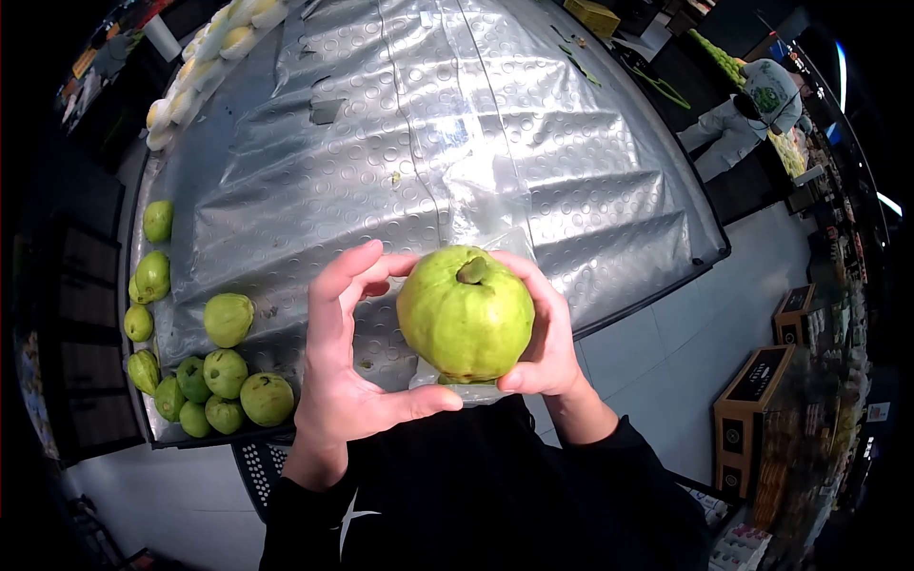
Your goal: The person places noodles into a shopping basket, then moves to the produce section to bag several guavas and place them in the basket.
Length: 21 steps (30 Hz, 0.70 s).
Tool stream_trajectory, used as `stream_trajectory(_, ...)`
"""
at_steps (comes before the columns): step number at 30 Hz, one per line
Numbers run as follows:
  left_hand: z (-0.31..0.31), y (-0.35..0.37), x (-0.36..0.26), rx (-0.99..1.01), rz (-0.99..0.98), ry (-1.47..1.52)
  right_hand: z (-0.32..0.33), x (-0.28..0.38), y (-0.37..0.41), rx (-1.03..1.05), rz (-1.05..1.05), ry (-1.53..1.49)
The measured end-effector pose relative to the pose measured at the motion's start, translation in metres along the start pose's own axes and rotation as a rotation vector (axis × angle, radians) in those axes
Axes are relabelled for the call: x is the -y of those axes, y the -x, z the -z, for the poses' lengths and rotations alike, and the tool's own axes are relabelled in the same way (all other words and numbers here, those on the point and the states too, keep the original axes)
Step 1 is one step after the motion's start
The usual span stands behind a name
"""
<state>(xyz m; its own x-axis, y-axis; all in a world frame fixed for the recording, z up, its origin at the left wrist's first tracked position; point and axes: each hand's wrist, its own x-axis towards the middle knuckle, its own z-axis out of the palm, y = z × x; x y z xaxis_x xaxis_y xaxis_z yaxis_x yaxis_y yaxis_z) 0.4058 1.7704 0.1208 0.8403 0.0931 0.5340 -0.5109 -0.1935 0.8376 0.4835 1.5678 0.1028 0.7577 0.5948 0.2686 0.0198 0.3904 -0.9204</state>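
A large green guava (466,314) is held up close in front of me, stem end toward the camera. My right hand (547,343) cups it from the right and underneath, fingers wrapped behind it. My left hand (347,362) is at its left side, thumb under the fruit and fingers curled near its top; whether it bears any weight I cannot tell. A bit of clear plastic (476,388) shows under the guava.
A display table covered in silver bubble foil (428,143) lies below. Several green guavas (224,376) sit at its left corner, wrapped pale fruit (205,62) along the far left edge. Cardboard boxes (757,404) stand at right; a person in white (747,114) stands at the far right.
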Motion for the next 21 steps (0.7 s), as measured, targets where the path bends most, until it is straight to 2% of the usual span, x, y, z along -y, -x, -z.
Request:
stream_trajectory(1, 0.002, -0.001, -0.001, 0.034, -0.001, -0.119, 0.003, 0.000, 0.002, -0.070, -0.050, -0.156)
stream_trajectory(2, -0.005, -0.001, -0.003, -0.116, 0.010, -0.165, 0.012, 0.000, 0.008, -0.107, -0.110, -0.159)
stream_trajectory(3, -0.003, 0.001, -0.004, -0.120, 0.013, -0.165, 0.018, 0.003, 0.010, -0.150, -0.120, -0.161)
stream_trajectory(5, 0.005, 0.004, -0.006, 0.064, 0.253, -0.505, 0.035, 0.010, 0.014, -0.186, -0.127, -0.097)
stream_trajectory(6, 0.004, 0.004, -0.004, 0.059, 0.337, -0.431, 0.042, 0.012, 0.015, -0.188, -0.128, -0.097)
stream_trajectory(7, 0.004, 0.006, -0.003, 0.061, 0.337, -0.430, 0.047, 0.013, 0.017, -0.185, -0.145, -0.054)
stream_trajectory(9, 0.002, 0.013, -0.001, 0.166, 0.573, -0.477, 0.053, 0.009, 0.019, -0.188, -0.160, -0.010)
stream_trajectory(11, 0.001, 0.014, 0.000, 0.170, 0.595, -0.448, 0.056, 0.004, 0.020, -0.094, -0.239, 0.058)
stream_trajectory(13, 0.004, 0.013, 0.001, 0.207, 0.684, -0.253, 0.054, 0.001, 0.019, -0.049, -0.263, 0.012)
stream_trajectory(14, 0.006, 0.013, 0.003, 0.206, 0.685, -0.255, 0.053, 0.001, 0.019, -0.008, -0.318, 0.056)
stream_trajectory(16, 0.010, 0.016, 0.010, 0.088, 0.508, -0.100, 0.053, -0.003, 0.017, 0.044, -0.376, 0.187)
stream_trajectory(21, -0.003, 0.010, 0.007, 0.002, 0.442, -0.009, 0.039, -0.003, 0.001, 0.101, -0.453, 0.412)
